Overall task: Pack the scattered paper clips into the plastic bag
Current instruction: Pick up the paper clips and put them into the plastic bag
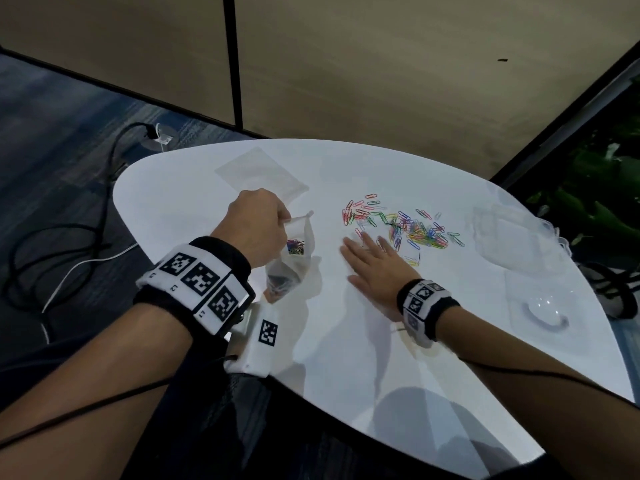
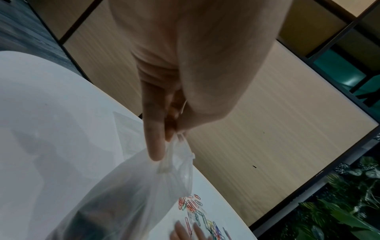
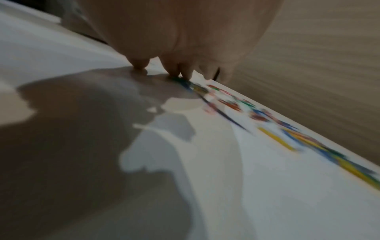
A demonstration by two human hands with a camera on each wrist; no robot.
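Note:
Coloured paper clips lie scattered across the middle of the white table; they show as a blurred streak in the right wrist view and as a small cluster in the left wrist view. My left hand pinches the rim of a clear plastic bag and holds it up, its mouth facing the pile. Some clips sit inside the bag. My right hand lies flat, fingers straight, with its fingertips touching the near edge of the pile.
A second flat plastic bag lies at the table's far left. Clear plastic packaging and a clear lid sit at the right. Cables run over the floor on the left. Beige partition walls stand behind.

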